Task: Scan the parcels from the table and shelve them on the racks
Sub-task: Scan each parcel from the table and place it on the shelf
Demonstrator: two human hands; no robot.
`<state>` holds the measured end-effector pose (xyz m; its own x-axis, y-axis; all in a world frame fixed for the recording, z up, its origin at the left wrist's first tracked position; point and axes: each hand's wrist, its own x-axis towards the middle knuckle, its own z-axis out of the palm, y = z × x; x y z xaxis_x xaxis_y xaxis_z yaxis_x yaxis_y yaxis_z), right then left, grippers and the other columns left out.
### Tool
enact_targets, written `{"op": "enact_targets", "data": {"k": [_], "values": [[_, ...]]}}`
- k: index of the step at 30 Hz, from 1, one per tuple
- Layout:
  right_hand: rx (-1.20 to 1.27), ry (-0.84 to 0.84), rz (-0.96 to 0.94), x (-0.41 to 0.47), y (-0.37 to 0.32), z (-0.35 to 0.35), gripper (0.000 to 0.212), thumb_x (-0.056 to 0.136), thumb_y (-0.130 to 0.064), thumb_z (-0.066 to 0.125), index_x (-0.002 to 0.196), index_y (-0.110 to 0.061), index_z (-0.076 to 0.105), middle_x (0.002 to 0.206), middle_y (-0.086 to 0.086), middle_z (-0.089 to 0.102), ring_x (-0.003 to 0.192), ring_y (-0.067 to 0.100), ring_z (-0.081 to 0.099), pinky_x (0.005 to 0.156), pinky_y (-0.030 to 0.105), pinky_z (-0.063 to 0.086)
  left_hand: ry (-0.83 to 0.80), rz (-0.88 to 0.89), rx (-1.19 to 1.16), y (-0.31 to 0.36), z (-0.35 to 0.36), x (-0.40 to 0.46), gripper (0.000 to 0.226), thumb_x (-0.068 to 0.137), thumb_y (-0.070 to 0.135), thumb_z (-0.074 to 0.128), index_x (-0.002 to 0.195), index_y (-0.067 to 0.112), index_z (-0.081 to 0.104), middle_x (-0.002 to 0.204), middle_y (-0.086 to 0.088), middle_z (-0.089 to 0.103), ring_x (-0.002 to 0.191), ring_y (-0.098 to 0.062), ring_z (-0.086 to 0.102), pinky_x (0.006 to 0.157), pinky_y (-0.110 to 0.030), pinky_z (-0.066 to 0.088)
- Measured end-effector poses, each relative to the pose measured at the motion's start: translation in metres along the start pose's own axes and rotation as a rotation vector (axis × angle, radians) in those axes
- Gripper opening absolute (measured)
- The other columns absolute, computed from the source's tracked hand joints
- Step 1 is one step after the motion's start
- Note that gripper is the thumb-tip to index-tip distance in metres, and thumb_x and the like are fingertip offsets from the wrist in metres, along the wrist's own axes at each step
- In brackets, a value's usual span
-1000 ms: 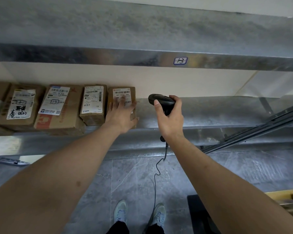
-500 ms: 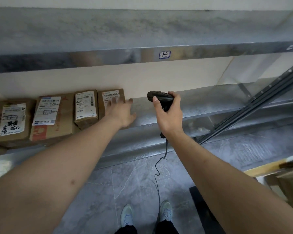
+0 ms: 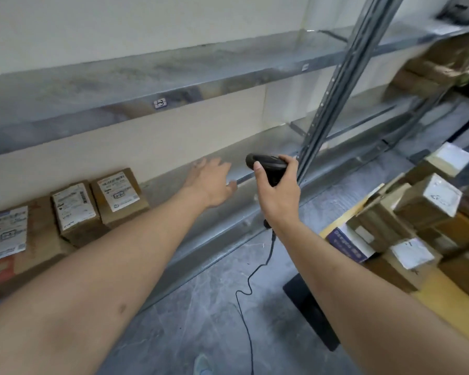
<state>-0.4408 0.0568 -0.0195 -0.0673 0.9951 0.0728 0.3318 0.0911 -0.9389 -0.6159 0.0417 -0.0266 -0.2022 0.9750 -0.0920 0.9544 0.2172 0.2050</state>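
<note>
Three brown labelled parcels stand in a row at the left of the metal rack shelf [image 3: 255, 147]; the rightmost parcel [image 3: 119, 196] is the smallest. My left hand [image 3: 210, 180] hovers over the bare shelf to the right of that parcel, fingers spread, holding nothing. My right hand [image 3: 278, 190] grips a black handheld scanner [image 3: 267, 166] in front of the shelf edge, its cable [image 3: 248, 290] hanging down to the floor. A pile of brown parcels [image 3: 423, 212] lies on a yellow table [image 3: 444, 301] at the right.
An upper shelf [image 3: 119, 85] with a small label tag [image 3: 159, 103] runs above. A grey rack upright [image 3: 336, 85] rises just right of my right hand. More boxes [image 3: 439, 63] sit on the far-right rack. A dark table leg [image 3: 312, 312] stands on the grey floor.
My left hand has left the small parcel and moved right over the bare shelf. The view has swung right, bringing the table of parcels into sight. The scanner stays in my right hand.
</note>
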Motion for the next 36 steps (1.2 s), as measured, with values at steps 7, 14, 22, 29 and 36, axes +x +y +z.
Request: {"op": "enact_targets", "data": {"k": [7,14,22,29,36], "values": [[0.01,0.159,0.012,-0.036,0.022,-0.101,0.047,0.098,-0.054,0.068,0.135,-0.037,0.044,0.108,-0.018,0.061,0.101,0.014,0.067,0.09,0.041,0.059,0.012,0.164,0.04,0.109,0.004,-0.032,0.058,0.103,0.051,0.05,0.154,0.024,0.047,0.163,-0.004,0.04,0.15,-0.04,0.033,0.123,-0.059,0.025],[0.025,0.246,0.014,-0.094,0.052,-0.205,0.05,0.099,-0.051,0.069,0.139,-0.033,0.045,0.109,-0.013,0.06,0.097,0.001,0.061,0.073,0.008,0.044,0.028,0.309,0.085,0.209,0.021,-0.089,0.06,0.099,0.058,0.044,0.149,0.025,0.052,0.153,-0.005,0.051,0.141,-0.036,0.044,0.118,-0.057,0.035],[0.031,0.363,0.097,-0.154,0.094,-0.313,0.05,0.099,-0.05,0.07,0.138,-0.034,0.045,0.108,-0.023,0.058,0.098,-0.001,0.06,0.078,0.015,0.048,-0.001,0.438,0.09,0.315,0.062,-0.145,0.064,0.102,0.057,0.048,0.158,0.027,0.043,0.161,-0.004,0.045,0.146,-0.033,0.041,0.122,-0.055,0.033],[0.031,0.464,0.21,-0.161,0.132,-0.374,0.049,0.097,-0.052,0.07,0.136,-0.038,0.046,0.119,-0.011,0.066,0.104,0.008,0.064,0.084,0.026,0.05,-0.072,0.527,0.137,0.387,0.095,-0.144,0.058,0.094,0.061,0.043,0.136,0.025,0.06,0.137,-0.003,0.061,0.128,-0.031,0.055,0.108,-0.05,0.045],[-0.019,0.55,0.325,-0.113,0.181,-0.41,0.045,0.097,-0.055,0.067,0.133,-0.04,0.044,0.112,-0.015,0.065,0.101,0.013,0.066,0.09,0.043,0.058,-0.163,0.633,0.144,0.447,0.142,-0.086,0.058,0.099,0.057,0.049,0.145,0.022,0.055,0.143,-0.004,0.057,0.131,-0.031,0.053,0.111,-0.049,0.043]]}}
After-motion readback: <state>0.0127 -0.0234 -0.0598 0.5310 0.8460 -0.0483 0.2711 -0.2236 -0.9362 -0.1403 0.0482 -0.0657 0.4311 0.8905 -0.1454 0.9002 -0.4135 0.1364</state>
